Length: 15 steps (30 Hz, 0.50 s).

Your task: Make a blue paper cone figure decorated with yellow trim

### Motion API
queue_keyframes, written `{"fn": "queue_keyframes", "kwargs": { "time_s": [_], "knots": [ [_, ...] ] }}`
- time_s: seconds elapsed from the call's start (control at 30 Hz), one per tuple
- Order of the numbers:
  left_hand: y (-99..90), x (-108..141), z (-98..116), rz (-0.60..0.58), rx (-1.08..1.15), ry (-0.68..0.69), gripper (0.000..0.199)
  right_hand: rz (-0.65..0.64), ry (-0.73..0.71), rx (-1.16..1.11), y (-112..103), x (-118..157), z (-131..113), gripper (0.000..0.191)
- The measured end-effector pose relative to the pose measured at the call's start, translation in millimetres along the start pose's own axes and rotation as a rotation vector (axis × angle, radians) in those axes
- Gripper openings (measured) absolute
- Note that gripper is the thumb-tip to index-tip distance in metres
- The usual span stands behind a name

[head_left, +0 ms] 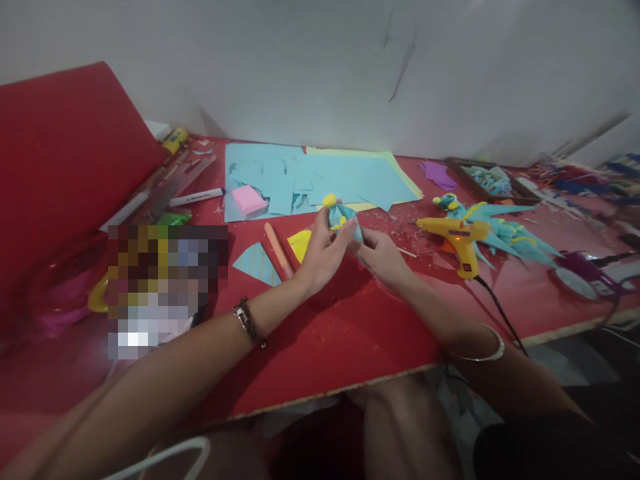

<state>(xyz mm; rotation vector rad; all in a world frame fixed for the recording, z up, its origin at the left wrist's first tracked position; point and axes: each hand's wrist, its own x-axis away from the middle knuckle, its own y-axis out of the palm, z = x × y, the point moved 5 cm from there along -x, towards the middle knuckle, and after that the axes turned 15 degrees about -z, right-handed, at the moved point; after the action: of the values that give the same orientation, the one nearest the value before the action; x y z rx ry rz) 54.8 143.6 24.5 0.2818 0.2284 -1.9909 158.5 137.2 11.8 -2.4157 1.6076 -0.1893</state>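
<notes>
My left hand (325, 250) is closed around a small light-blue and yellow foam craft figure (340, 217), with a yellow ball at its top and yellow trim. My right hand (383, 257) pinches the figure's light-blue lower edge from the other side. Fingers cover part of the piece. Close to my left wrist lie a yellow foam piece (299, 245), an orange-brown stick (277, 248) and a striped light-blue fan-shaped piece (257, 263). Right of my right hand rests a yellow hot glue gun (457, 240), its small light glowing orange.
Behind my hands lie light-blue sheets (350, 177), a pink block (249, 200) and a white marker (197, 197). Spiky light-blue craft pieces (515, 230) sit beyond the glue gun, near a brown tray (517, 190) of scraps. A black cord (500, 310) crosses the red table's front edge.
</notes>
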Motion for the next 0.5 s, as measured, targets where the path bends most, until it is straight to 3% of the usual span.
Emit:
{"fn": "queue_keyframes", "kwargs": {
  "time_s": [0.27, 0.5],
  "knots": [
    [-5.8, 5.2, -5.4, 0.022, -0.050, -0.008, 0.024, -0.034, 0.003, -0.078, 5.7, 1.3, -0.1, 0.034],
    [-12.0, 6.3, -6.5, 0.177, 0.040, -0.078, 0.029, 0.134, -0.058, -0.119, -9.4, -1.6, 5.0, 0.026]
  ]
}}
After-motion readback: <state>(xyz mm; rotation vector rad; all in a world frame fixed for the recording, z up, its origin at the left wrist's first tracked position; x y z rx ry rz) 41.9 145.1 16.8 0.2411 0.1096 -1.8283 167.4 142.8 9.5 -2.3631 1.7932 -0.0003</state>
